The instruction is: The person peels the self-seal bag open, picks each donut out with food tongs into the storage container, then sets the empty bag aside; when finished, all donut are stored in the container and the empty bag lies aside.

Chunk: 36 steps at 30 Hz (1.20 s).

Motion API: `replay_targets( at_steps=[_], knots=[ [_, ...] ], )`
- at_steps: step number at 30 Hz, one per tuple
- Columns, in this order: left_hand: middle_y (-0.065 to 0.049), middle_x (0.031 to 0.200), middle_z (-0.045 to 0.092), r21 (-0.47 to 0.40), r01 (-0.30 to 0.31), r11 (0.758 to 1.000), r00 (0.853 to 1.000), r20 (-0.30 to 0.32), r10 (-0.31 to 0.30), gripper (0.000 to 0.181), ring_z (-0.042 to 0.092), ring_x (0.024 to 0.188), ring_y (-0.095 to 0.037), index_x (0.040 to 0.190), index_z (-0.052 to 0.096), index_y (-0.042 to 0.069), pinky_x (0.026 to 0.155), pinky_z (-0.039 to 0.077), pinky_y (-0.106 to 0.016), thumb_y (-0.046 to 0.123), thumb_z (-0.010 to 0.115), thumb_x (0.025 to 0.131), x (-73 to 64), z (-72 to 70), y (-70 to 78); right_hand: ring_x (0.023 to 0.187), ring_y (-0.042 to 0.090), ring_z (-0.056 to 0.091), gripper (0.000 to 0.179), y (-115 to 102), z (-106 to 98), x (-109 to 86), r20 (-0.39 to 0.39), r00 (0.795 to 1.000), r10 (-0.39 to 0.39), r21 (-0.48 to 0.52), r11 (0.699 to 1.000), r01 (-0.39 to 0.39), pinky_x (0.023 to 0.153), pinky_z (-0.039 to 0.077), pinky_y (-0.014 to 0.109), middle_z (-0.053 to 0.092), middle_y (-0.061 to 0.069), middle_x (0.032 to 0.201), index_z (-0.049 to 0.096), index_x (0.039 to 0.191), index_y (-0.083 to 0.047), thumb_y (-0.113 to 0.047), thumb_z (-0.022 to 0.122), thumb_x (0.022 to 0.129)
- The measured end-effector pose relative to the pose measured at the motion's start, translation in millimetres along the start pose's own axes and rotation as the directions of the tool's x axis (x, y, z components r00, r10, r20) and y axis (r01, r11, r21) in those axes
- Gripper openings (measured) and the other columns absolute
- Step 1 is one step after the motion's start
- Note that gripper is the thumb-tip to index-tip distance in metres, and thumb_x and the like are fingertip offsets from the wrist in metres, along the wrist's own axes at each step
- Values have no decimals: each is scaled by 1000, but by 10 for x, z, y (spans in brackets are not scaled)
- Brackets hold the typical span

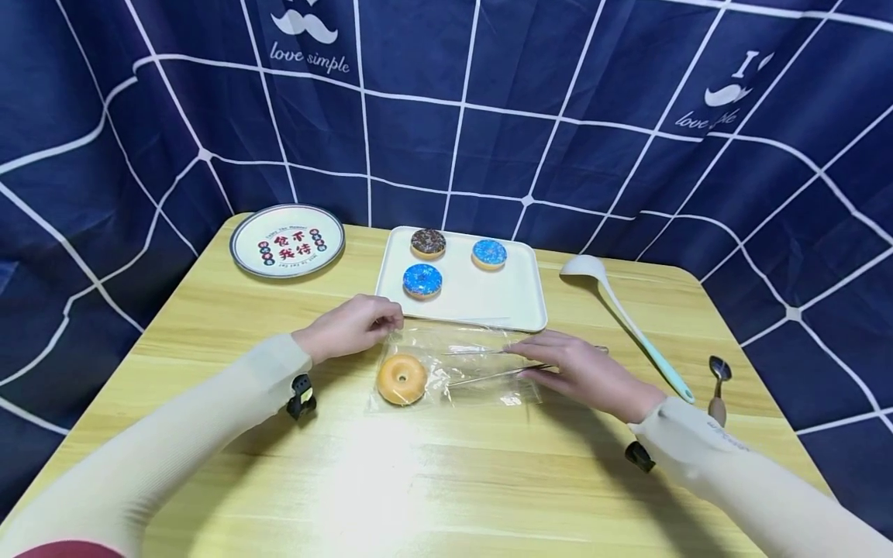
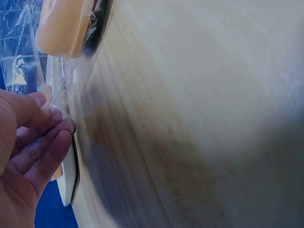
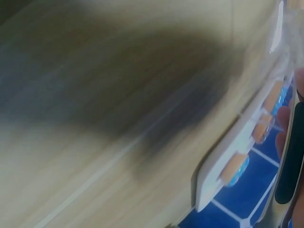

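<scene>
A clear plastic bag (image 1: 481,397) lies on the table with a doughnut (image 1: 391,381) inside, plain tan face up. In the left wrist view the doughnut (image 2: 64,28) has a dark, speckled underside against the table. My left hand (image 1: 352,325) pinches the bag at its far left corner, thumb against fingers (image 2: 52,142). My right hand (image 1: 582,368) grips metal tongs (image 1: 488,377), whose two arms reach apart into the bag, tips just right of the doughnut. The right wrist view shows a dark grip pad on the tongs (image 3: 290,156).
Right behind the bag stands a white tray (image 1: 488,302) with two blue-iced doughnuts (image 1: 422,280) and a chocolate one (image 1: 428,242). At the back left lies a round plate (image 1: 258,260) with red characters. A ladle (image 1: 628,322) and a small wooden-handled spoon (image 1: 718,387) lie on the right.
</scene>
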<state>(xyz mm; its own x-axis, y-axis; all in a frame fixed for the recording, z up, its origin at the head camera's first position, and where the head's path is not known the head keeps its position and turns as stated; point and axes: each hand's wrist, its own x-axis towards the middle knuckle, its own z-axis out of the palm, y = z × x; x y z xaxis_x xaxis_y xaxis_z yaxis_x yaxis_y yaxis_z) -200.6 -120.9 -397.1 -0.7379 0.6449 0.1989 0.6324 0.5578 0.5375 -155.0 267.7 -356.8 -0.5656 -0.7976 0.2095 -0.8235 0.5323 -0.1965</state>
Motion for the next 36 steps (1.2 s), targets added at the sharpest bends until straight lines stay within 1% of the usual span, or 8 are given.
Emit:
replay_targets(
  at_steps=[3, 10, 12, 16, 19, 25, 32, 36],
  knots=[
    [-7, 99, 76, 4, 5, 1000, 1000, 3, -5, 19, 70, 93, -19, 99, 73, 6, 90, 61, -38, -7, 61, 92, 16, -13, 20, 119, 19, 70, 48, -5, 31, 46, -3, 999, -36, 13, 999, 36, 98, 60, 41, 74, 0, 129, 67, 138, -13, -9, 79, 92],
    [-7, 99, 77, 14, 0, 1000, 1000, 14, -1, 19, 71, 93, -18, 99, 73, 6, 88, 61, -36, -7, 61, 93, 34, -19, 39, 118, 24, 70, 46, -2, 128, 111, -38, 993, -116, -21, 993, 115, 99, 60, 40, 73, 5, 124, 69, 132, -8, -8, 83, 87],
    [-7, 98, 76, 12, 5, 1000, 1000, 18, -6, 18, 71, 93, -18, 99, 73, 6, 88, 61, -36, -6, 61, 93, 33, -18, 46, 119, 25, 69, 52, -5, 157, 122, -41, 991, -124, -28, 992, 123, 99, 61, 40, 72, 6, 126, 67, 136, -9, -9, 83, 87],
    [-7, 98, 76, 9, 12, 1000, 1000, 19, -12, 17, 70, 92, -17, 99, 73, 7, 87, 61, -35, -6, 62, 94, 28, -15, 56, 118, 22, 69, 54, -27, 194, 167, -43, 989, -143, -36, 989, 142, 97, 62, 39, 71, 4, 128, 65, 140, -12, -12, 83, 88],
    [-7, 97, 76, 8, 5, 1000, 1000, 15, -6, 17, 70, 91, -17, 98, 73, 7, 86, 61, -35, -5, 62, 94, 26, -8, 53, 117, 22, 70, 54, -45, 218, 208, -46, 985, -166, -76, 984, 162, 97, 62, 38, 72, 4, 127, 66, 139, -11, -13, 83, 88],
    [-6, 96, 76, 9, 7, 1000, 1000, 17, -7, 17, 69, 90, -16, 97, 72, 7, 86, 61, -35, -6, 61, 94, 18, -3, 42, 115, 22, 72, 55, -64, 247, 257, -85, 968, -237, -181, 959, 219, 97, 62, 39, 76, 4, 123, 68, 137, -12, -14, 85, 85],
    [-7, 97, 76, 8, 8, 1000, 1000, 15, -8, 17, 69, 90, -16, 98, 73, 5, 86, 61, -36, -6, 61, 93, 12, 3, 35, 113, 21, 72, 52, -70, 252, 288, -93, 959, -267, -210, 947, 243, 95, 62, 41, 77, 2, 123, 67, 139, -12, -12, 81, 89],
    [-7, 97, 76, 8, 14, 1000, 1000, 16, -14, 18, 68, 88, -15, 98, 73, 6, 84, 61, -34, -6, 60, 93, 12, 8, 30, 112, 24, 72, 51, -76, 275, 294, -105, 954, -280, -243, 938, 248, 95, 62, 42, 77, 3, 122, 65, 140, -10, -13, 79, 91]
  ],
)
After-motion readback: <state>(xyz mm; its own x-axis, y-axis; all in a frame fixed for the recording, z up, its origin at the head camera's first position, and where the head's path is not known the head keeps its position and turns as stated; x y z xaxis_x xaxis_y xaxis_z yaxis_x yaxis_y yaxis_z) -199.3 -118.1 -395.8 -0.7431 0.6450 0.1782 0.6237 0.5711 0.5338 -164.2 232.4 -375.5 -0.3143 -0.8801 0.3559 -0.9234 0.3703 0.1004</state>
